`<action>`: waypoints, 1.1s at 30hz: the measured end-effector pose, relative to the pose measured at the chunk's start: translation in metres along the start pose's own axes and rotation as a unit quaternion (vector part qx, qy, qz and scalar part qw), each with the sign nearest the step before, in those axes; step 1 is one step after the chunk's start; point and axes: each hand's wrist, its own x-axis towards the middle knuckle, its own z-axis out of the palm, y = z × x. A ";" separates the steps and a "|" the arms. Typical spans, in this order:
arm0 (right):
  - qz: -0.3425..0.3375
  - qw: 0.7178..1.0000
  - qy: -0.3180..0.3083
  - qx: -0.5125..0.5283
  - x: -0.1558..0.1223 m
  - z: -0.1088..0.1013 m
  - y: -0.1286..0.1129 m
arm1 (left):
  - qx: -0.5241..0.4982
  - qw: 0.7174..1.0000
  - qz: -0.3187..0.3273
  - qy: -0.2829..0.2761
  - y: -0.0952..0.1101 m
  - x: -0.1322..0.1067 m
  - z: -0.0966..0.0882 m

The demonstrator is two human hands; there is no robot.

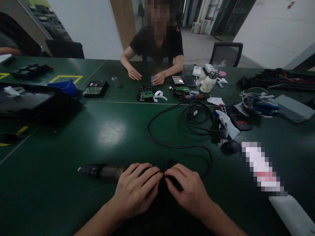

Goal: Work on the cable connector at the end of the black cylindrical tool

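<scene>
An electric screwdriver (110, 172) lies on the green table, its bit end pointing left. My left hand (139, 188) is wrapped over its rear part, which the fingers partly hide. Close by on the right, my right hand (185, 186) pinches the black cable (187, 147) near the screwdriver's tail end. The fingertips of both hands almost meet there, so whether the cable is joined to the screwdriver cannot be made out. From my right hand the cable loops away to a coil further back on the table.
Across the table (61, 203) sits a person (157, 46) with both hands on the surface. Circuit-board units (146, 93), a second screwdriver (195, 97) and a patterned bottle (209, 82) stand near them. A black tray (31, 105) is at left, a white object (292, 213) at right.
</scene>
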 end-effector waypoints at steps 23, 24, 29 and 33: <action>-0.013 1.000 0.013 0.026 -0.002 -0.004 -0.004 | 0.031 0.999 0.015 -0.016 0.001 0.000 -0.007; -0.013 1.000 0.013 0.025 -0.002 -0.004 -0.004 | 0.028 0.999 0.024 -0.014 0.001 0.000 -0.007; -0.011 1.000 0.010 0.026 -0.002 -0.002 -0.003 | 0.045 0.999 0.011 -0.005 -0.001 0.000 -0.004; -0.010 1.000 0.009 0.027 -0.002 -0.003 -0.002 | 0.032 0.999 0.017 -0.015 -0.001 0.000 -0.004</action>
